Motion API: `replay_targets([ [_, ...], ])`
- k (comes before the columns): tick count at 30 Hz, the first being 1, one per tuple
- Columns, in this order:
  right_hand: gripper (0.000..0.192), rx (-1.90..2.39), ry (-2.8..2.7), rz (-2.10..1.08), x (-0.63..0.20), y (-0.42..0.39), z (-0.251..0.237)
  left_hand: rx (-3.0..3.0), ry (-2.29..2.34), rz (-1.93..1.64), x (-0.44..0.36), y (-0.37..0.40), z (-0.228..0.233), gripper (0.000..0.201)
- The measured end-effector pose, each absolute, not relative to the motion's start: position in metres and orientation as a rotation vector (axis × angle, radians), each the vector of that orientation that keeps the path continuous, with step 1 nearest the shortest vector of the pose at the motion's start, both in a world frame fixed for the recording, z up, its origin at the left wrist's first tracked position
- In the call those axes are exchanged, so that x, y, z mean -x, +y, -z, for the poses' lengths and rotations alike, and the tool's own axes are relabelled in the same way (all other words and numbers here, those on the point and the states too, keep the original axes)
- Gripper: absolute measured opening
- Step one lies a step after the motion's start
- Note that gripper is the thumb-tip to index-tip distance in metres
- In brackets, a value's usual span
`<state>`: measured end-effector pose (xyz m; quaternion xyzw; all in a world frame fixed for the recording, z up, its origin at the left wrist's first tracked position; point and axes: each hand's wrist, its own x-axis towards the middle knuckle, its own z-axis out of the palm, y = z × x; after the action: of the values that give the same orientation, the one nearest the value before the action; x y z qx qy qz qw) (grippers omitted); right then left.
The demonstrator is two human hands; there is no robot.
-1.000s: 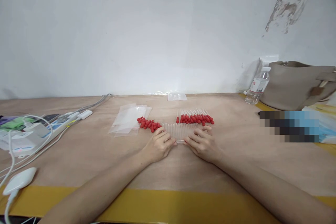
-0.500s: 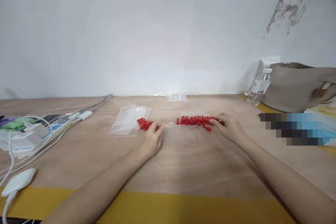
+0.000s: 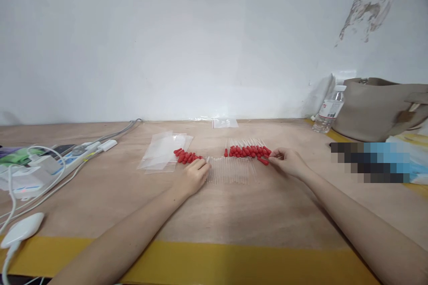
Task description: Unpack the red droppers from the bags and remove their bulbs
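My left hand (image 3: 197, 176) rests on the table, fingers curled closed, by the left end of a row of clear thin tubes (image 3: 230, 170). Whatever it grips is hidden. Just beyond its knuckles lies a small pile of red rubber bulbs (image 3: 185, 156). A larger group of red rubber bulbs (image 3: 247, 151) lies behind the tubes, with thin whitish stems (image 3: 247, 142) pointing away from me. My right hand (image 3: 288, 162) is at that group's right end, thumb and fingers pinched beside a slanted red bulb (image 3: 262, 160). I cannot make out what the pinch holds.
Clear plastic bags (image 3: 160, 153) lie to the left, and another bag (image 3: 225, 123) is by the wall. A power strip (image 3: 68, 160) with cables and a white charger (image 3: 23, 230) occupy the far left. A water bottle (image 3: 330, 110) and handbag (image 3: 374, 109) stand at the right.
My left fingers have curled down, and the pale piece beside them no longer shows. My right fingertips have left the red bulb they covered and moved slightly lower and toward me.
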<state>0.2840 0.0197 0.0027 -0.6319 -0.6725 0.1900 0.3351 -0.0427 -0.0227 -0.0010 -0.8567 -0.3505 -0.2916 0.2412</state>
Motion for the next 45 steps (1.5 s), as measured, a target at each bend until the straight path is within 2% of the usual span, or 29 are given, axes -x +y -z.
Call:
replay_targets([
  [10, 0.023, 1.616, -1.782, -0.537, -0.289, 0.028, 0.009, 2.58, -0.987, 0.936, 0.039, -0.03, 0.003, 0.015],
  [16, 0.023, 1.605, -1.808, -0.312, -0.281, 0.024, -0.003, 2.628, -1.02, 0.979, 0.039, -0.031, 0.003, 0.017],
  [22, 0.024, 1.43, -2.092, -0.019, -0.256, 0.029, -0.018, 2.629, -1.066, 0.992, 0.042, -0.035, -0.002, 0.024],
  [26, 0.026, 1.486, -2.171, 0.084, -0.245, 0.039, -0.02, 2.605, -1.087, 0.973, 0.046, -0.036, -0.005, 0.025],
  [32, 0.023, 1.565, -2.165, 0.059, -0.238, 0.045, -0.02, 2.588, -1.096, 0.939, 0.046, -0.036, -0.007, 0.02],
  [39, 0.028, 1.66, -1.787, -0.15, -0.232, 0.043, -0.014, 2.589, -1.06, 0.991, 0.045, -0.035, -0.004, 0.019],
  [42, 0.032, 1.561, -1.613, -0.215, -0.232, 0.04, -0.014, 2.561, -1.032, 1.024, 0.043, -0.034, -0.001, 0.021],
  [45, 0.03, 1.352, -1.695, -0.21, -0.23, 0.029, -0.015, 2.513, -1.02, 1.027, 0.04, -0.032, -0.001, 0.026],
])
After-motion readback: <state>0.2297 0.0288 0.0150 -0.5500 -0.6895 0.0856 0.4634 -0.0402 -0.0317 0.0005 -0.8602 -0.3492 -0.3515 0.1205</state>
